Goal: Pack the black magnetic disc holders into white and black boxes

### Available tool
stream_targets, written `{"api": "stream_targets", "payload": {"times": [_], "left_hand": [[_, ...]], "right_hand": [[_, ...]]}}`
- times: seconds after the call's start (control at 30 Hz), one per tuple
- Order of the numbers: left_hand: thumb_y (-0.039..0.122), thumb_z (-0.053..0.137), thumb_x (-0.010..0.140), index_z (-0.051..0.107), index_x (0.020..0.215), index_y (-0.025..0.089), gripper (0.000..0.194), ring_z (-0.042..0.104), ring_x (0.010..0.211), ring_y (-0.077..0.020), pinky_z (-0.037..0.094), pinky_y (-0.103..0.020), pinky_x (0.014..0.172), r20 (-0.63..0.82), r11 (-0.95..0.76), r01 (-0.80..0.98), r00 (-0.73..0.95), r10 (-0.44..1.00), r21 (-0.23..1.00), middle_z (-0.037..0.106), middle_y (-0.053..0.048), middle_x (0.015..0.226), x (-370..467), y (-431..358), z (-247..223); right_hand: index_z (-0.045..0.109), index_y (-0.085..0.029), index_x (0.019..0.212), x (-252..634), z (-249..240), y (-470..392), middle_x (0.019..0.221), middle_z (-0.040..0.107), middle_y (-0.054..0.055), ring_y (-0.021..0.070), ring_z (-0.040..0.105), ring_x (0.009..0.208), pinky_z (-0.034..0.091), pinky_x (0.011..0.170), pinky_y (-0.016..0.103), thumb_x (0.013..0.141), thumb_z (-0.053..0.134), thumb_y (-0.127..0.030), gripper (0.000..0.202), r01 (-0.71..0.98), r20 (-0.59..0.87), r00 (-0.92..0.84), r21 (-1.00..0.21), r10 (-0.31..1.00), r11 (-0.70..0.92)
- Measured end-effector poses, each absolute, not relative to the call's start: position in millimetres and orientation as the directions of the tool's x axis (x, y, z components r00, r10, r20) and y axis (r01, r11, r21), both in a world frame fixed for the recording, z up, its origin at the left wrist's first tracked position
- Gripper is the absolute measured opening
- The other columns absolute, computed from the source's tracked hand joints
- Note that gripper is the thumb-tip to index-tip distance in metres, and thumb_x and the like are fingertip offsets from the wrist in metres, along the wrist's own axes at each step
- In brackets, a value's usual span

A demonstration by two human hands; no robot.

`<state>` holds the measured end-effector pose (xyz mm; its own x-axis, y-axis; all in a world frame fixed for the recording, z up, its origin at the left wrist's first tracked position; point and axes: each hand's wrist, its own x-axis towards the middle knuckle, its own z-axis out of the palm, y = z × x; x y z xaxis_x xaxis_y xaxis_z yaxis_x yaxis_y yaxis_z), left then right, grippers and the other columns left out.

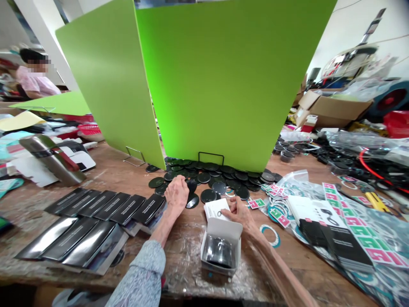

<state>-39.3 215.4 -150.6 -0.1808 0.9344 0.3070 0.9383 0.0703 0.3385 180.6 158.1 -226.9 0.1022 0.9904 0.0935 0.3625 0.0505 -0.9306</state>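
Grey-blue sleeve (143,273) leads to the left hand (177,192), curled at the near edge of spread black discs (219,187); whether it grips one cannot be told. Right hand (238,209) pinches white leaflets (213,209) just beyond an open white box (225,229) containing something glossy black (220,251).

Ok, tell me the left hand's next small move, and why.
Probably take hold of one of the black discs: the left hand is right at them, though whether it grips one is unclear. The right hand is occupied with the white paper at the far side of the open box, so the left seems better placed.
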Motion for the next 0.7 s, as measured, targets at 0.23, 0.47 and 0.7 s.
{"api": "stream_targets", "payload": {"times": [0.23, 0.47, 0.7], "left_hand": [[0.031, 0.046, 0.086, 0.066, 0.106, 0.021, 0.030, 0.063, 0.095, -0.0216, 0.047, -0.028, 0.080, 0.080, -0.007, 0.912, -0.028, 0.996, 0.411, 0.069, -0.008, 0.100, -49, 221, -167], [0.066, 0.061, 0.068, 0.061, 0.123, 0.025, 0.068, 0.040, 0.124, -0.0402, 0.035, -0.054, 0.099, -0.004, -0.156, 0.904, 0.172, 0.985, 0.397, 0.050, -0.016, 0.128, -43, 206, -189], [0.060, 0.063, 0.071, 0.058, 0.125, 0.028, 0.062, 0.046, 0.121, -0.0341, 0.038, -0.048, 0.100, -0.041, -0.213, 0.880, 0.253, 0.966, 0.424, 0.054, -0.013, 0.124, -49, 210, -188]], "right_hand": [[0.053, -0.022, 0.086, 177, -212, 154, 0.072, 0.060, 0.001, 0.0187, 0.055, 0.069, 0.041, 0.065, 0.029, 0.083, 0.046, -0.039, 0.019, 0.491, 0.225, 0.112, -0.859, 0.968, 0.143], [0.050, -0.022, 0.077, 185, -196, 151, 0.068, 0.054, 0.001, 0.0167, 0.048, 0.063, 0.035, 0.061, 0.028, 0.088, 0.035, -0.046, 0.031, 0.569, 0.306, 0.204, -0.810, 0.930, 0.142], [0.050, -0.021, 0.075, 190, -197, 146, 0.061, 0.053, 0.000, 0.0159, 0.047, 0.058, 0.034, 0.056, 0.027, 0.086, 0.037, -0.048, 0.032, 0.557, 0.297, 0.199, -0.818, 0.934, 0.142]]}}
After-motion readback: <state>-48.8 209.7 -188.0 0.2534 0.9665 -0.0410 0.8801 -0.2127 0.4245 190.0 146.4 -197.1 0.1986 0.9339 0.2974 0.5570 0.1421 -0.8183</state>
